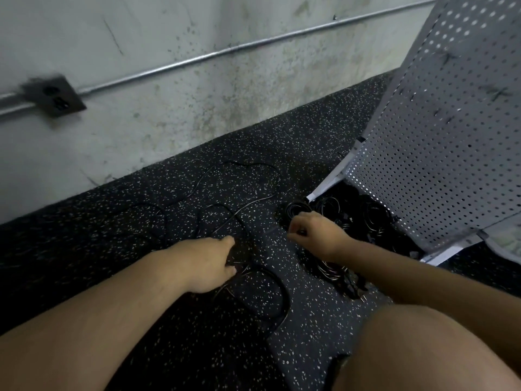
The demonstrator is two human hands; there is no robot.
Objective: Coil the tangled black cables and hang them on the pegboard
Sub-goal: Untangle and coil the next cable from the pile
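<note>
Head view: untangling stage. Left hand (210, 265) reaches into the loose cable (245, 208) sprawled on the floor (310, 320); whether it grips cannot be told. Right hand (313, 235), fingers curled, appears to pinch a strand of it above the coiled cables (335, 270) at the pegboard (437, 150) foot. Next move calls for drawing slack free before looping.

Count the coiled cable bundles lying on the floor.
4. One coil just beyond the right hand, two at the foot of the pegboard, one beneath the right wrist. The hand or the dark floor may hide others.
</note>
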